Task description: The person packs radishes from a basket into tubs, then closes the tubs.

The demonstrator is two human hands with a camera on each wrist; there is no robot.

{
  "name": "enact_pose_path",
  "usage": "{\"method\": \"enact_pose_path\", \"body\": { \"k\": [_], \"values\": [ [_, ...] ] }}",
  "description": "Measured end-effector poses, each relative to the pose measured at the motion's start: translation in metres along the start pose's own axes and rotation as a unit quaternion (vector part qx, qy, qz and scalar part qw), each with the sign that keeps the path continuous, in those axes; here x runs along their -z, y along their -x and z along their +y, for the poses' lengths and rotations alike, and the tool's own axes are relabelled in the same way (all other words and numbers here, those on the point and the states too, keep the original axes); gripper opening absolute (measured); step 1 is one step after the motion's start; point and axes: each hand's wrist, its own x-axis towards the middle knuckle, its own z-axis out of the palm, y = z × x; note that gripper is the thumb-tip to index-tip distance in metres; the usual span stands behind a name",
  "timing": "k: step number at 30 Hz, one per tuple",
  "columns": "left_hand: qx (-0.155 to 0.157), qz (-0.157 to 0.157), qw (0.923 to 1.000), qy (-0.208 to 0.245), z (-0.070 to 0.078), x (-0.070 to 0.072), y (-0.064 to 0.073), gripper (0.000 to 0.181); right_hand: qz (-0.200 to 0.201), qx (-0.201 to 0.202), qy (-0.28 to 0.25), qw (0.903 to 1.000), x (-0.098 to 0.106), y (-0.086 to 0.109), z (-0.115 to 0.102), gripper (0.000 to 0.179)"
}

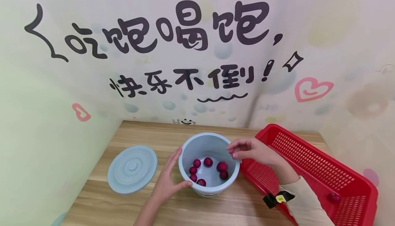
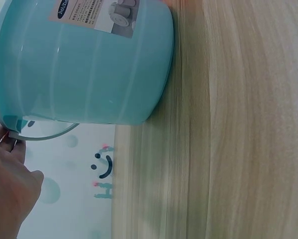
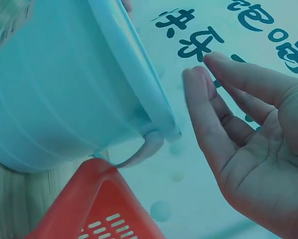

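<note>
A light blue bucket [image 1: 208, 188] stands upright on the table with several small, round, dark-red fruits [image 1: 208, 162] on its bottom. My left hand [image 1: 166, 181] holds the bucket's left side, thumb at the near rim and fingers along the far left. In the left wrist view its fingertips are beside the handle joint under the rim. Over the right rim is my right hand [image 1: 251, 150], fingers bent and thumb close to the index fingertip. The right wrist view shows these fingertips [image 3: 193, 82] beside the rim, with no fruit visible between them.
A red perforated basket [image 1: 308, 161] lies right of the bucket, under my right forearm, with one dark-red fruit [image 1: 333, 198] inside. To the left, a round blue lid [image 1: 132, 169] lies flat on the wooden table [image 1: 102, 198]. Behind rises a wall [image 1: 172, 113] with black lettering.
</note>
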Motion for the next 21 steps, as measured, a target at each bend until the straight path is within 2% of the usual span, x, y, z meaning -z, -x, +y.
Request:
{"method": "enact_pose_path", "body": {
  "k": [3,7,13,17,19,21],
  "values": [
    [0.0,0.0,1.0,-0.001,0.001,-0.001,0.0,0.11,0.017,0.002,-0.004,0.9998,0.003,0.005,0.004,0.038],
    [0.003,-0.005,0.9999,-0.009,0.001,-0.003,0.002,0.109,0.053,-0.012,-0.018,0.9983,0.012,0.024,0.013,0.038],
    [0.002,-0.006,0.9998,-0.017,0.0,-0.005,0.004,0.11,0.121,-0.016,-0.029,0.9921,0.037,0.064,0.026,0.036],
    [-0.001,-0.001,0.9999,-0.01,0.0,-0.005,0.003,0.11,0.17,-0.051,-0.027,0.9837,0.055,0.092,0.035,0.037],
    [-0.001,0.0,1.0,-0.009,0.0,-0.004,0.002,0.109,0.187,-0.064,-0.043,0.9794,0.064,0.108,0.041,0.037],
    [-0.001,0.0,0.9999,-0.01,0.0,-0.004,0.002,0.109,0.195,-0.06,-0.079,0.9758,0.073,0.123,0.048,0.036]
  ]
}}
